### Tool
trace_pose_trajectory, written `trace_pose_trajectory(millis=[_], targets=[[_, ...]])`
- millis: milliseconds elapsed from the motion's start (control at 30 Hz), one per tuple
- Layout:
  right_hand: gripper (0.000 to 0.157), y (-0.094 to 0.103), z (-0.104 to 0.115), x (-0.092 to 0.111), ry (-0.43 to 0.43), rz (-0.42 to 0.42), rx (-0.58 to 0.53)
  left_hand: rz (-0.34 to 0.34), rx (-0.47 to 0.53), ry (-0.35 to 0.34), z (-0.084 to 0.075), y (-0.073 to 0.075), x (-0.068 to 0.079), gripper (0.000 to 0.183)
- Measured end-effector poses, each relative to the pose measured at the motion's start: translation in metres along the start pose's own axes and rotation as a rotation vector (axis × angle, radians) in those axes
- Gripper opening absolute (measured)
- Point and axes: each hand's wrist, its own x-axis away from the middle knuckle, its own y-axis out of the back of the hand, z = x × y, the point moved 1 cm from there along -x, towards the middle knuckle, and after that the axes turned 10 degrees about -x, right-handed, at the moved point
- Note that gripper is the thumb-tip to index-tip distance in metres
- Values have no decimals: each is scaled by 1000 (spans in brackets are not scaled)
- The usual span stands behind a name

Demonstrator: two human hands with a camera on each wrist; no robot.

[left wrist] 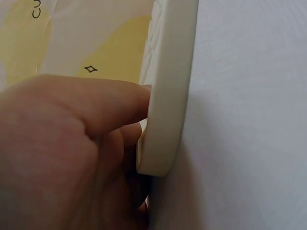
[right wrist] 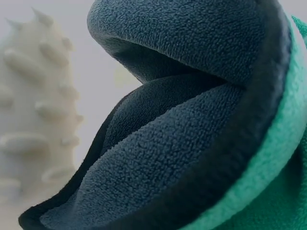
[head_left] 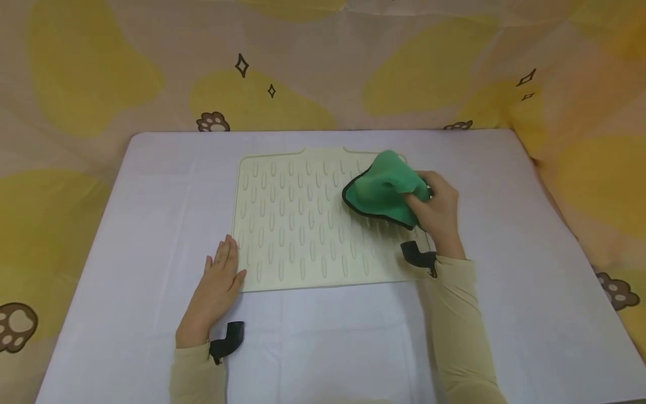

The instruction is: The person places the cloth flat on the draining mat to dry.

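Note:
A cream mat [head_left: 287,224] with rows of raised oval ridges lies flat on the white table. My left hand [head_left: 214,286] rests at its near left corner, fingers extended along the left side and thumb at the corner. Close up in the left wrist view, the thumb [left wrist: 115,103] touches the mat's thick edge [left wrist: 168,91]. My right hand [head_left: 438,207] pinches a bunched green cloth [head_left: 386,188] with black trim over the mat's right part. The cloth's dark grey underside [right wrist: 168,139] fills much of the right wrist view and hides the right fingers there.
The white tabletop [head_left: 520,252] extends around the mat on all sides. Behind and beside it hangs a patterned yellow and beige curtain [head_left: 303,67]. Each wrist wears a small black camera mount, the left one [head_left: 228,339] just off the mat's near edge.

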Motion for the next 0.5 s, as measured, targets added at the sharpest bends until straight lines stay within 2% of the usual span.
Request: trace_pose_trajectory(millis=[500], targets=[[22,-27,22,-14,123,77,-109,14,10,5,3,-1,-1,68]])
